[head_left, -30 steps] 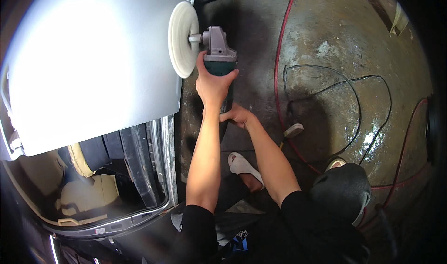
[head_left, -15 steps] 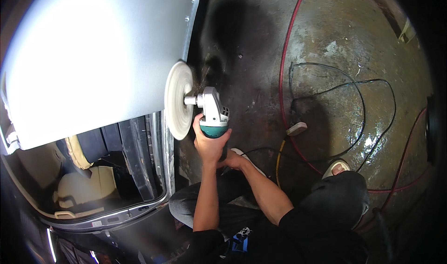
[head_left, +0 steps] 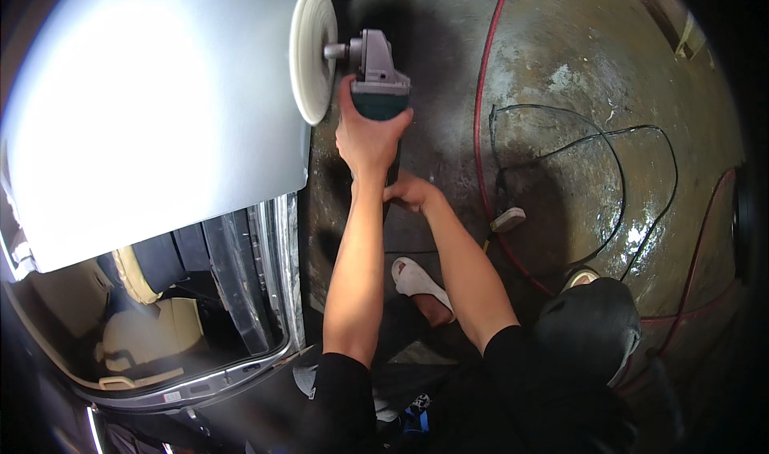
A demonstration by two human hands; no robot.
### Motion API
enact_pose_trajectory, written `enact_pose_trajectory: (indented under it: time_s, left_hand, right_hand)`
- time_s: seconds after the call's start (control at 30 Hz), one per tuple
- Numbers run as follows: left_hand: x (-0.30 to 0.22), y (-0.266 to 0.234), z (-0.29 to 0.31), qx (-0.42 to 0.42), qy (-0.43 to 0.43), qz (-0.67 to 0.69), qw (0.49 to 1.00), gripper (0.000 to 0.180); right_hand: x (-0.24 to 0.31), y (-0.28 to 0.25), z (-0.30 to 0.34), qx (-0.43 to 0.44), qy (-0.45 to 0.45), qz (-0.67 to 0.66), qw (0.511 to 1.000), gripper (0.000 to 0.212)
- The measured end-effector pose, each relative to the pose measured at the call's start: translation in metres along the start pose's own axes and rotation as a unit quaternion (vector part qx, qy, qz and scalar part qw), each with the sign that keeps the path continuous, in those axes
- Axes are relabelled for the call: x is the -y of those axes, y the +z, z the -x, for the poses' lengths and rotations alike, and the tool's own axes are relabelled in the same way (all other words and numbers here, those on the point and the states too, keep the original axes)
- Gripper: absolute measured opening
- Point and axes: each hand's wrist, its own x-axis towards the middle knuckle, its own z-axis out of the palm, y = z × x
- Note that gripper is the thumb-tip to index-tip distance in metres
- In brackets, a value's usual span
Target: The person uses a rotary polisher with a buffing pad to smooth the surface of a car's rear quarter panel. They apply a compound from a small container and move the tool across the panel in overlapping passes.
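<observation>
A power polisher (head_left: 375, 73) with a grey head and green body carries a round white pad (head_left: 312, 52). The pad presses edge-on against the right edge of a glossy silver car panel (head_left: 152, 109). My left hand (head_left: 368, 133) grips the green body just behind the head. My right hand (head_left: 410, 191) is closed around the dark rear handle lower down, mostly hidden by the fingers. Both forearms reach up from the lower edge.
Below the panel an open car door frame (head_left: 276, 294) shows beige seats (head_left: 152, 334). A red cable (head_left: 481, 133) and a black cable (head_left: 617, 157) loop over the wet concrete floor (head_left: 561, 45). My white sandal (head_left: 416, 282) and dark-clad knee (head_left: 589, 326) are below.
The polisher has moved up along the panel's right edge from the lower corner toward the top, and both arms have stretched out with it.
</observation>
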Motion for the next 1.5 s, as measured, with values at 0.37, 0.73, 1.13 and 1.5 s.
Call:
enact_pose_trajectory:
  time_s: [0.37, 0.73, 1.13, 1.5]
  left_hand:
    - [0.002, -0.026, 0.036, 0.001, -0.02, 0.001, 1.0, 0.094]
    - [0.045, -0.045, 0.084, 0.008, -0.04, 0.028, 0.999, 0.092]
    - [-0.011, -0.021, 0.011, 0.036, -0.028, 0.005, 0.999, 0.096]
    - [0.108, -0.054, 0.12, -0.009, -0.019, 0.134, 0.991, 0.095]
  right_hand:
    - [-0.03, 0.019, 0.014, -0.005, 0.041, 0.092, 0.995, 0.085]
    - [-0.102, 0.041, 0.038, -0.007, 0.069, 0.1, 0.993, 0.094]
    - [0.002, 0.029, 0.01, -0.001, -0.009, 0.029, 1.0, 0.041]
    - [-0.123, 0.056, 0.076, -0.037, 0.057, 0.15, 0.986, 0.082]
